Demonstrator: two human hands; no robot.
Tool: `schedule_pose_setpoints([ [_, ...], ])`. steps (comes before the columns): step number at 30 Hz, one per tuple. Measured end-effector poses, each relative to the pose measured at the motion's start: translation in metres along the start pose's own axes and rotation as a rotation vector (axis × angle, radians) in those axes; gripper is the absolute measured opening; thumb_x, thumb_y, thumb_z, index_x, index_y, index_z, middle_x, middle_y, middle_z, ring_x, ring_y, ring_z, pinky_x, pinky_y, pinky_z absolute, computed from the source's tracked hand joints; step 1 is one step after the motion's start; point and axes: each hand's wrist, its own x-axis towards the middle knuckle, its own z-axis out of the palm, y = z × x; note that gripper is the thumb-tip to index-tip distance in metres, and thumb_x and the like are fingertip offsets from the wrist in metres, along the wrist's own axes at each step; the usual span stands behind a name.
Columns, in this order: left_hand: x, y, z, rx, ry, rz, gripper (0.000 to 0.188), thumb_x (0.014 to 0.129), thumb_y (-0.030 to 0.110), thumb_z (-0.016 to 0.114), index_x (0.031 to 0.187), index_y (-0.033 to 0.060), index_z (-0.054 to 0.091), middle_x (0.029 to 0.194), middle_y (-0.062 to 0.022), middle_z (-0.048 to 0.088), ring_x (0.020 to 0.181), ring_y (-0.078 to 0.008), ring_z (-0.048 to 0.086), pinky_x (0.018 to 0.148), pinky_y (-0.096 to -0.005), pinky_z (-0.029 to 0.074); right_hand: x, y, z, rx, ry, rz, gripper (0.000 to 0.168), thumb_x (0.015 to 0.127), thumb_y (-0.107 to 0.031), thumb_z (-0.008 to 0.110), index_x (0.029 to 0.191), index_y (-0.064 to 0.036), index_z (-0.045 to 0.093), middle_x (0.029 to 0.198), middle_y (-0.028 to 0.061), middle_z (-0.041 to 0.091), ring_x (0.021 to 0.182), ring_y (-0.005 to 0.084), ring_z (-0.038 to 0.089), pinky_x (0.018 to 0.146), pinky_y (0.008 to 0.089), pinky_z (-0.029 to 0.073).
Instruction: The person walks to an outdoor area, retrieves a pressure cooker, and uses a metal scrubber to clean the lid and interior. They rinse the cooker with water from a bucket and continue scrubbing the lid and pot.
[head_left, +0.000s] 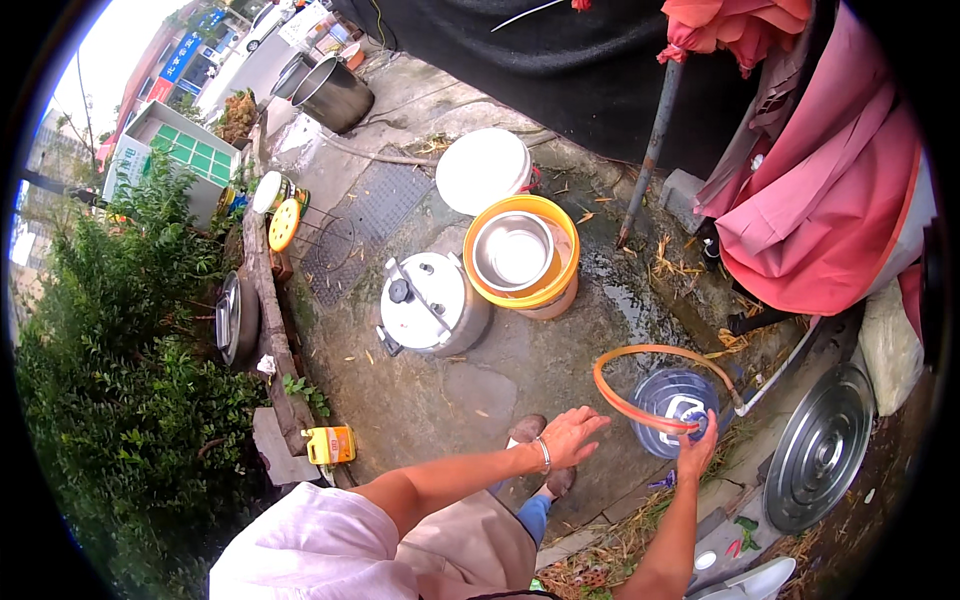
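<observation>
My right hand (699, 448) is at the neck of a blue plastic water jug (651, 397), its fingers on the end of an orange hose (611, 390) that loops above the jug. To the left, my left hand (576, 439), a bracelet on its wrist, is held out with fingers spread and nothing in it. Farther off stand a lidded metal pressure cooker (420, 300) and an orange-yellow bucket (566, 281) with a steel pot (514, 251) in its top. A white round lid or bucket top (482, 171) is just behind the bucket.
A large metal lid (821, 450) leans at the right. A yellow jug (331, 445) stands near the left border beside shrubs. A folded red umbrella (817, 210) and a metal pole (651, 150) are at upper right. Large metal pots (332, 94) stand at the back. The paving is wet in places.
</observation>
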Motion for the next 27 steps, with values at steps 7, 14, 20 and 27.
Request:
schedule_pose_setpoints([
  [7, 0.095, 0.040, 0.035, 0.013, 0.032, 0.140, 0.067, 0.081, 0.030, 0.072, 0.136, 0.0012, 0.047, 0.118, -0.0152, 0.054, 0.109, -0.0342, 0.051, 0.094, -0.0439, 0.042, 0.006, 0.009, -0.014, -0.130, 0.030, 0.089, 0.066, 0.071, -0.004, 0.078, 0.132, -0.013, 0.054, 0.128, 0.0165, 0.060, 0.118, 0.0364, 0.058, 0.098, 0.0421, 0.047],
  [14, 0.148, 0.076, 0.066, -0.024, -0.299, -0.017, 0.045, 0.083, 0.044, 0.067, 0.115, 0.0130, 0.071, 0.095, -0.0231, 0.070, 0.091, -0.0407, 0.067, 0.087, -0.0470, 0.052, 0.006, 0.014, -0.017, -0.103, 0.028, 0.207, 0.068, 0.070, -0.013, 0.083, 0.131, -0.017, 0.055, 0.122, 0.0158, 0.065, 0.109, 0.0365, 0.063, 0.090, 0.0426, 0.051],
  [20, 0.138, 0.102, 0.030, 0.017, -0.338, -0.070, 0.041, 0.082, 0.043, 0.069, 0.112, 0.0158, 0.073, 0.087, -0.0189, 0.072, 0.085, -0.0376, 0.069, 0.083, -0.0463, 0.054, 0.004, 0.025, -0.014, -0.092, 0.071, 0.152, 0.067, 0.069, -0.016, 0.083, 0.130, -0.017, 0.056, 0.123, 0.0151, 0.065, 0.110, 0.0371, 0.062, 0.089, 0.0438, 0.052],
  [27, 0.098, 0.096, 0.030, -0.142, -0.307, -0.059, 0.044, 0.090, 0.046, 0.061, 0.119, 0.0129, 0.067, 0.083, -0.0211, 0.070, 0.084, -0.0416, 0.067, 0.076, -0.0507, 0.052, 0.004, 0.007, -0.012, -0.044, 0.093, 0.146, 0.061, 0.071, -0.012, 0.080, 0.128, -0.015, 0.058, 0.123, 0.0163, 0.064, 0.110, 0.0371, 0.062, 0.091, 0.0432, 0.052],
])
